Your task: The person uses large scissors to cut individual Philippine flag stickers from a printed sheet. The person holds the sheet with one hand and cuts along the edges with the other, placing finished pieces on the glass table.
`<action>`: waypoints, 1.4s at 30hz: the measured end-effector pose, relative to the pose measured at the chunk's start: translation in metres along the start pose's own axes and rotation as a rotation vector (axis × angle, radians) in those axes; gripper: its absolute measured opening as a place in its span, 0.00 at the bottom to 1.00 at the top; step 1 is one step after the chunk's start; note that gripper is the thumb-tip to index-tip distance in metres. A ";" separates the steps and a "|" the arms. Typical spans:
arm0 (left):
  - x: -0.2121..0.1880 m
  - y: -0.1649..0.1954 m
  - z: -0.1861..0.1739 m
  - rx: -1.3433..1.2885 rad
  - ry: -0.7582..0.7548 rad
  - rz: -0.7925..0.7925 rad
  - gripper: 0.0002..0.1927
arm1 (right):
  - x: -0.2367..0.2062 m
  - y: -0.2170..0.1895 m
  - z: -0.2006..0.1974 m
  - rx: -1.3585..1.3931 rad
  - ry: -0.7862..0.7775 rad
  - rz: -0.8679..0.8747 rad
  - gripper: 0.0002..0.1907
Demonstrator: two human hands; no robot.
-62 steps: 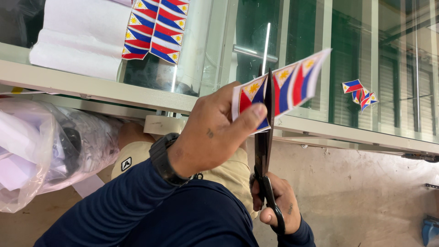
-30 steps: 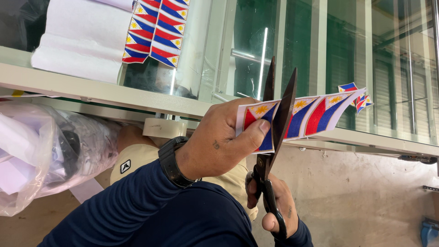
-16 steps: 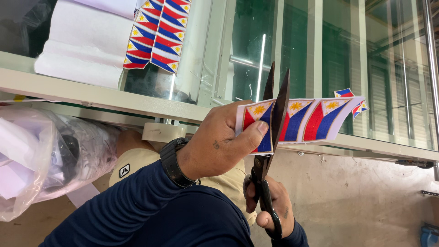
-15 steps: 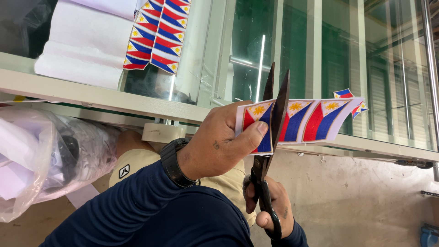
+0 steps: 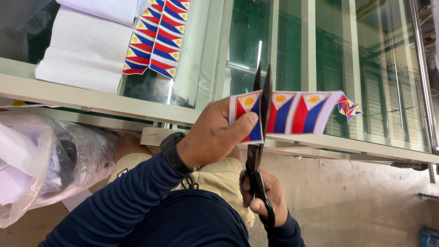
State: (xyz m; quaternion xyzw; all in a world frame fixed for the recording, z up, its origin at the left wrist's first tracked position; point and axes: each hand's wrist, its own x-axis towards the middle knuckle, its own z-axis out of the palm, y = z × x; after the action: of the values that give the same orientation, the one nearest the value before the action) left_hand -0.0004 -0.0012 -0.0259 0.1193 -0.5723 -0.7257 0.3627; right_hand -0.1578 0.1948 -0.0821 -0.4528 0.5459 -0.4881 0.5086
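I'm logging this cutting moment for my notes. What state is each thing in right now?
Left hand: pinching the end of the flag strip.
Right hand: gripping the scissors' handles.
Scissors: blades upright, nearly closed on the strip.
Flag strip: held level, not yet cut through.
Flag sheet: lying flat on the glass shelf.
Plastic bag: crumpled, holding paper.

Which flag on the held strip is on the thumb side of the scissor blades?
The leftmost flag, pinched under the left hand thumb. The other two flags hang free past the scissors.
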 end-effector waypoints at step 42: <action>-0.015 -0.047 -0.027 -0.316 0.014 -0.474 0.17 | 0.096 -0.034 -0.010 0.193 0.319 -0.330 0.19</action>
State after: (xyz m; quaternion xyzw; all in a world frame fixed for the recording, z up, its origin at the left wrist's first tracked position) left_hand 0.0076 -0.0080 -0.0812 0.1966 -0.4058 -0.8696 0.2010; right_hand -0.1750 0.0968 -0.0593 -0.4026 0.4888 -0.6797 0.3702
